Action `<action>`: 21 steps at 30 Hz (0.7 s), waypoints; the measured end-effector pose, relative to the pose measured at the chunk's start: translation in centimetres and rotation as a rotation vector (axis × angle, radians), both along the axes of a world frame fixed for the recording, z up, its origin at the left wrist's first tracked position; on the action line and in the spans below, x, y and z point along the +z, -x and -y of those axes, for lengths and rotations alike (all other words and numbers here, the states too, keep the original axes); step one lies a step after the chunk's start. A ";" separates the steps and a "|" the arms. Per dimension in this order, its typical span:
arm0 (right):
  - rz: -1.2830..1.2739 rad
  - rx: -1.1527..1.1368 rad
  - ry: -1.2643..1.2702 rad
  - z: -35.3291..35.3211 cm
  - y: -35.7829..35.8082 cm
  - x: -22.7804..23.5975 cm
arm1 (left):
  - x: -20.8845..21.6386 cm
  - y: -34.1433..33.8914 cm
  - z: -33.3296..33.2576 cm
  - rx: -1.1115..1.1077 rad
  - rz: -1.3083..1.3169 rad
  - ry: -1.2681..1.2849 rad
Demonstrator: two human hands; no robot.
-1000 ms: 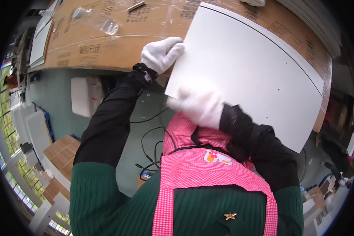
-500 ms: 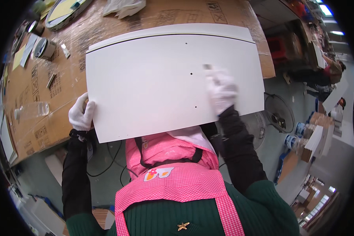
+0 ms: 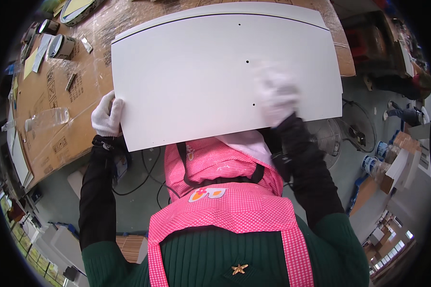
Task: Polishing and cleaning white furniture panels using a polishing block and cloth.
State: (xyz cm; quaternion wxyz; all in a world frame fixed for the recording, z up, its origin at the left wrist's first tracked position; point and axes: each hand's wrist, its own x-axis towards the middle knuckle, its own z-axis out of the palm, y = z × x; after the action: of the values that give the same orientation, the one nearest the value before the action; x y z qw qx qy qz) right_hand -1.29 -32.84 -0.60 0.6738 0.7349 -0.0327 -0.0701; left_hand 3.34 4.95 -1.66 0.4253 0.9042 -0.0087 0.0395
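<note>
A large white panel (image 3: pixel 191 86) lies at the table's near edge and overhangs it toward me. Three small dark holes run across its face, and a thin dark line follows its far edge. My left hand (image 3: pixel 107 115), in a white knit glove, grips the panel's left edge, the thumb near the top face. Over the right part of the panel is my right hand (image 3: pixel 278 93), also gloved and smeared by motion. Its fingers look curled; whatever they hold is too blurred to make out.
Brown cardboard (image 3: pixel 52 115) covers the table. On it are a clear plastic bottle (image 3: pixel 48 118), a tin can (image 3: pixel 61 47) and a small strip (image 3: pixel 71 82). A floor fan (image 3: pixel 328 143) stands below the panel's right side. People and stacked boards are farther right.
My view has shifted, so the table and panel sit higher and farther right. The right hand has moved slightly nearer me over the panel; the small light piece at its fingertips is now blurred.
</note>
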 end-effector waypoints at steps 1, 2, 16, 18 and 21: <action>-0.164 0.097 -0.794 -1.2 0.7 -3.7 | 0.3 -0.3 0.4 -0.015 0.030 -0.010; -0.314 0.193 -1.580 -1.6 1.4 -7.3 | 0.2 -0.9 1.1 -0.037 0.059 -0.011; 0.446 0.215 -2.120 12.6 4.9 2.4 | -0.6 0.2 -1.3 -0.048 0.062 0.046; 0.785 0.099 -1.678 20.6 6.3 1.6 | -0.7 -0.5 -1.3 -0.067 0.056 -0.071; 0.813 -0.290 -1.268 28.6 5.1 3.9 | -0.1 -0.6 0.5 -0.046 0.036 -0.012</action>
State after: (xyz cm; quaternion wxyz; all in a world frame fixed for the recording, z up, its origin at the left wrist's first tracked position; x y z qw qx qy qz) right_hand -6.37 -61.49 3.26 0.0425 0.9371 -0.3275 0.1127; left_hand 3.94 4.45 -1.76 0.4205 0.9054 -0.0372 0.0458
